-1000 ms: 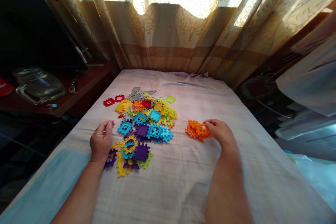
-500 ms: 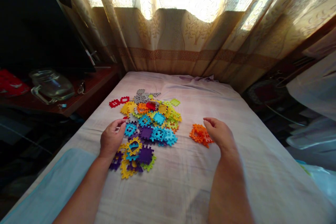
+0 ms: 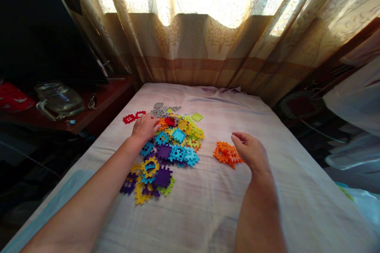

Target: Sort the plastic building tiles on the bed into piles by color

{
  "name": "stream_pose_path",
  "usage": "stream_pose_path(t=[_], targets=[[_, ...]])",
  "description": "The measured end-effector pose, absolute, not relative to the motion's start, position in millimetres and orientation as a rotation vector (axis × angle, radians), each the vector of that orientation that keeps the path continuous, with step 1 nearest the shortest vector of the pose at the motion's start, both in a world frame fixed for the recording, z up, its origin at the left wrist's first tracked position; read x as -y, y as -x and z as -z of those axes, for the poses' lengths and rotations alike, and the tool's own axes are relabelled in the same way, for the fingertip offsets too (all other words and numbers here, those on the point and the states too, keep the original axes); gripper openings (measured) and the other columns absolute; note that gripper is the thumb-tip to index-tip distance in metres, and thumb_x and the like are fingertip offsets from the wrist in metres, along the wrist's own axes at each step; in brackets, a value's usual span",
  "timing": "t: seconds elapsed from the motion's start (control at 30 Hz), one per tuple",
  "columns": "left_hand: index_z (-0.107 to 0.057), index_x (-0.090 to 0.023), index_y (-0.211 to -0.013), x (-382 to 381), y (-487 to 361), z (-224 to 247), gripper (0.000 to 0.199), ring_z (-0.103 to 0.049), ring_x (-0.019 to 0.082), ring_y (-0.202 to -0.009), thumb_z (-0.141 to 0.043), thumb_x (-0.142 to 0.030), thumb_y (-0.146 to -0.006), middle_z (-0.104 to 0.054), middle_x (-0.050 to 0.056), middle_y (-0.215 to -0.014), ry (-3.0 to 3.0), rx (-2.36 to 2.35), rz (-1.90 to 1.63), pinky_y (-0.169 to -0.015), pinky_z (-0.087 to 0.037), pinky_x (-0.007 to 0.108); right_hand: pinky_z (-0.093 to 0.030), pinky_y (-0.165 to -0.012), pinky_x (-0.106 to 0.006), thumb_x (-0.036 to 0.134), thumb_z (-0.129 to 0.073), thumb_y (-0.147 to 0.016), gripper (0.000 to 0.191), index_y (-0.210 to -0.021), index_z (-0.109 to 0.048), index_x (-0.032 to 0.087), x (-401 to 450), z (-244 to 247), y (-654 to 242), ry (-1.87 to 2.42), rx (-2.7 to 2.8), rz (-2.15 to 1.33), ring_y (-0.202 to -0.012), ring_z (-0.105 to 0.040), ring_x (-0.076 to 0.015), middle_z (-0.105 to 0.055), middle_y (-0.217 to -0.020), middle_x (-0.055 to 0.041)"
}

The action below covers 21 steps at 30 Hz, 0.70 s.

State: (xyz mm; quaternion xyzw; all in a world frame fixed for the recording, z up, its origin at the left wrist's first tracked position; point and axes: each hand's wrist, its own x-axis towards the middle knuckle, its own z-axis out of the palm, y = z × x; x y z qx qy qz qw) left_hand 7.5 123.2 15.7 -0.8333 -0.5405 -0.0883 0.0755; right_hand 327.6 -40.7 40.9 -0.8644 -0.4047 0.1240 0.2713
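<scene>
My left hand (image 3: 146,128) reaches over the left side of a pile of interlocking plastic tiles, its fingers stretched out at an orange tile (image 3: 162,123). Whether the fingertips touch that tile is hard to see. Around it lie a red tile (image 3: 170,121), a light blue tile (image 3: 179,135) and a purple tile (image 3: 164,151). On the right, my right hand (image 3: 252,151) hovers with thumb and fingers curled together, and no tile shows in it. Just left of it is a small group of orange tiles (image 3: 227,154), some standing at an angle.
The tiles lie on a bed with a pale sheet (image 3: 190,221). Nearer me is a smaller heap with a yellow tile (image 3: 150,167). A glass jug (image 3: 61,101) stands on the dark red side table (image 3: 115,91) beside a black screen (image 3: 44,35). Curtains (image 3: 192,43) hang behind.
My left hand has moved forward and right, from beside the pile to over its tiles, and its fingers have straightened. My right hand has hardly moved.
</scene>
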Motion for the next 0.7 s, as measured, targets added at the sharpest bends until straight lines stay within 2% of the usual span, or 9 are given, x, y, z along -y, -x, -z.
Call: stream_pose_path(t=[0.17, 0.27, 0.5, 0.6, 0.7], targets=[[-0.075, -0.024, -0.091, -128.2, -8.5, -22.4, 0.023, -0.062, 0.028, -0.099, -0.057, -0.037, -0.087, -0.069, 0.01, -0.102, 2.552, 1.532, 0.219, -0.086, -0.046, 0.04, -0.048, -0.069, -0.029, 0.039, -0.054, -0.082, 0.035, -0.103, -0.078, 0.023, 39.2, -39.7, -325.3, 2.295, 1.107, -0.34, -0.079, -0.07, -0.0211, -0.077, -0.09, -0.0068], [-0.073, -0.022, -0.088, -125.1, -1.3, -22.7, 0.025, -0.062, 0.028, -0.099, -0.054, -0.036, -0.09, -0.069, 0.01, -0.101, 2.569, 1.478, 0.27, -0.087, -0.046, 0.041, -0.048, -0.069, -0.029, 0.039, -0.054, -0.082, 0.036, -0.103, -0.078, 0.022, 38.5, -39.5, -324.2, 2.269, 1.129, -0.336, -0.079, -0.07, -0.0208, -0.077, -0.09, -0.0062], [-0.068, -0.021, -0.091, -101.0, 15.3, -10.5, 0.025, -0.064, 0.024, -0.096, -0.049, -0.037, -0.093, -0.071, 0.008, -0.1, 2.568, 1.535, 0.744, -0.087, -0.049, 0.037, -0.05, -0.074, -0.029, 0.037, -0.053, -0.085, 0.033, -0.104, -0.077, 0.023, 32.7, -41.5, -308.6, 2.234, 1.205, -0.336, -0.085, -0.07, -0.0209, -0.077, -0.096, -0.0066], [-0.067, -0.021, -0.092, -76.1, 2.8, -7.9, 0.022, -0.064, 0.023, -0.098, -0.051, -0.037, -0.093, -0.07, 0.007, -0.1, 2.628, 1.455, 0.928, -0.09, -0.049, 0.036, -0.051, -0.076, -0.028, 0.036, -0.053, -0.087, 0.03, -0.103, -0.075, 0.023, 25.6, -35.5, -295.2, 2.122, 1.29, -0.461, -0.086, -0.07, -0.0193, -0.077, -0.096, -0.0059], [-0.066, -0.022, -0.095, -46.9, -20.2, -8.0, 0.02, -0.063, 0.021, -0.098, -0.052, -0.036, -0.094, -0.069, 0.006, -0.101, 2.692, 1.317, 0.972, -0.09, -0.049, 0.036, -0.052, -0.07, -0.025, 0.036, -0.053, -0.09, 0.03, -0.108, -0.072, 0.02, 18.5, -30.2, -277.9, 1.956, 1.33, -0.719, -0.074, -0.07, -0.0156, -0.077, -0.091, -0.0058]])
